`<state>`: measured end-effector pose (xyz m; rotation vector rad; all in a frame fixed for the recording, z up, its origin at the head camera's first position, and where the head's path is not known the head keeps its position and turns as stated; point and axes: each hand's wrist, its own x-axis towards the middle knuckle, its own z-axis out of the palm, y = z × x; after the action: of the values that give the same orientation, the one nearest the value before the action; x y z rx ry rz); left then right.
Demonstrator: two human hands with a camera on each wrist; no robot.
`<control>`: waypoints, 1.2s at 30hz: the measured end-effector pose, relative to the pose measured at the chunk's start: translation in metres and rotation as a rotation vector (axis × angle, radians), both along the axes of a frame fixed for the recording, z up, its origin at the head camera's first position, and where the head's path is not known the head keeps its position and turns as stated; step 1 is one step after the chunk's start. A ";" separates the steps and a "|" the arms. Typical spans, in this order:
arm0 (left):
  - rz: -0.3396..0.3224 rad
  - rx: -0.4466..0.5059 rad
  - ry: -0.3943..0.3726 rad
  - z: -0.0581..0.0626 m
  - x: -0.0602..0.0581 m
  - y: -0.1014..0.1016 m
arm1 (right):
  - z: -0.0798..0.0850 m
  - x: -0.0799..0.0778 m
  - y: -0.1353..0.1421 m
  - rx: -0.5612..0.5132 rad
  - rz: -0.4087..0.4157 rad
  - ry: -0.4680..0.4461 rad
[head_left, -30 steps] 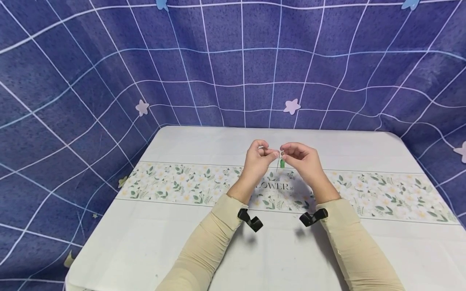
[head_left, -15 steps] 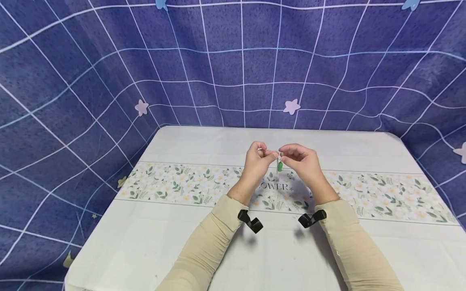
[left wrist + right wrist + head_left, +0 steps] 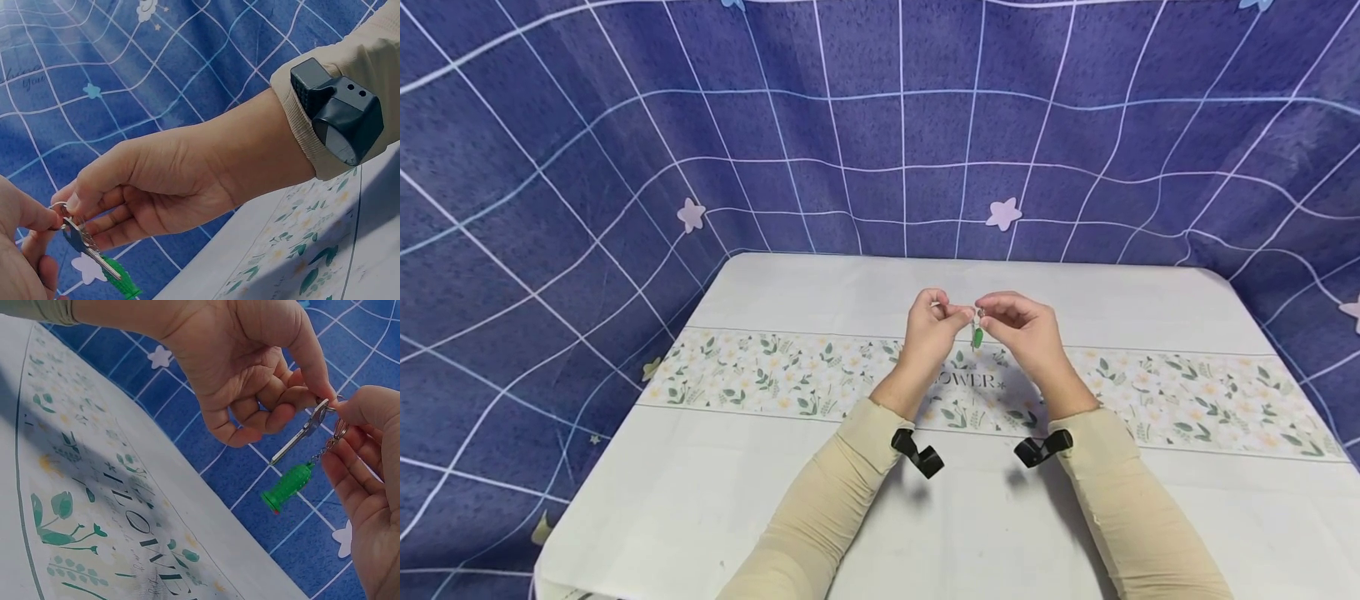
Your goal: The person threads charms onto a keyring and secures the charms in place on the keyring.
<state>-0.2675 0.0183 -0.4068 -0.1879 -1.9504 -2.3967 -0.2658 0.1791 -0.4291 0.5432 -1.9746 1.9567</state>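
Above the middle of the table, both hands meet at a small metal key ring (image 3: 340, 428). My left hand (image 3: 927, 333) pinches the key (image 3: 299, 439) at its head, between thumb and forefinger, where it joins the ring. With thumb and fingertips, my right hand (image 3: 1024, 329) holds the ring; in the left wrist view this right hand (image 3: 140, 187) reaches in from the right. A green bottle-shaped charm (image 3: 287, 486) hangs on a short chain (image 3: 320, 452) beside the key. Fingertips hide part of the ring, so whether the key is fully threaded I cannot tell.
A white table (image 3: 737, 492) bears a floral printed band (image 3: 790, 375) with lettering across it. Behind and to the left hangs a blue curtain (image 3: 850, 133) with a grid and stars. Each wrist wears a black camera mount (image 3: 917, 452).
The green charm has swung slightly left and now hangs close against the key. My right hand has shifted slightly toward the left one. The head view has tilted a little downward.
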 end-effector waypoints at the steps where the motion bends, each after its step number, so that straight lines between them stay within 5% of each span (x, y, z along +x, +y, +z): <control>1: -0.001 0.002 0.005 0.000 0.000 0.000 | 0.000 0.000 0.000 -0.002 0.003 -0.001; 18: -0.002 0.022 0.056 -0.004 -0.001 0.003 | -0.001 -0.003 -0.008 -0.211 0.060 -0.101; 24: 0.005 0.027 0.055 -0.004 -0.003 0.001 | 0.000 -0.003 -0.006 -0.198 0.061 -0.085; 28: 0.014 0.026 0.054 -0.001 -0.004 -0.001 | 0.002 -0.003 0.005 -0.087 0.042 -0.104; 36: 0.026 0.004 0.040 0.005 -0.004 -0.006 | -0.007 0.001 0.025 0.441 0.073 -0.149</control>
<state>-0.2714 0.0119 -0.4016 -0.2079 -1.9187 -2.3621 -0.2645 0.2043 -0.4358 0.5918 -2.5346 1.6394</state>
